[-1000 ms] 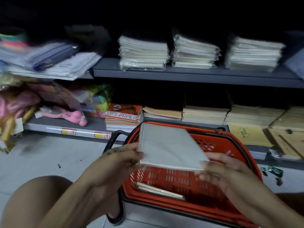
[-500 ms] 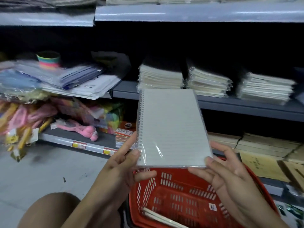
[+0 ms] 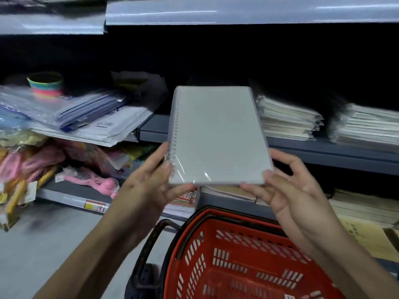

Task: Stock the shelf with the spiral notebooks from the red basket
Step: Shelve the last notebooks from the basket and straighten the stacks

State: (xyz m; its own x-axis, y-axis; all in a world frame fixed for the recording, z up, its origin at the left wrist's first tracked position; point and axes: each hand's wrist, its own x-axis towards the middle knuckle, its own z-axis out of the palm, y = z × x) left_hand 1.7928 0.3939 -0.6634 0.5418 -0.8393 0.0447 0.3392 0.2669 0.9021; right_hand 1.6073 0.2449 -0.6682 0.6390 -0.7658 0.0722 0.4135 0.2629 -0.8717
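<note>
Two hands are holding one spiral notebook (image 3: 218, 137) up in the air, and it is the only notebook being carried. The left hand (image 3: 149, 184) is pinching the notebook's lower left corner, thumb on the cover beside the wire spiral and fingers behind it. The right hand (image 3: 289, 186) is gripping the lower right corner, thumb on the front edge and fingers curling round the back. The notebook is sitting wrapped in clear film, its plain grey cover facing the camera and its spiral running up the left side. It is hanging above and beyond the one red basket (image 3: 244, 255), which is lying below both hands, with its black handle (image 3: 151, 238) arching under the left wrist. Behind the notebook, the grey middle shelf (image 3: 323, 152) is running past the right hand, carrying two visible stacks of wrapped notebooks (image 3: 287, 119) to the right of the held one. To the left of the left hand, one loose pile of plastic folders (image 3: 75, 117) is resting on the shelf with one rainbow-striped ring (image 3: 46, 84) on top of it. Below that, left of the left hand, one pink toy (image 3: 95, 182) is lying on the bottom shelf (image 3: 73, 197) among bright packets too blurred to count.
</note>
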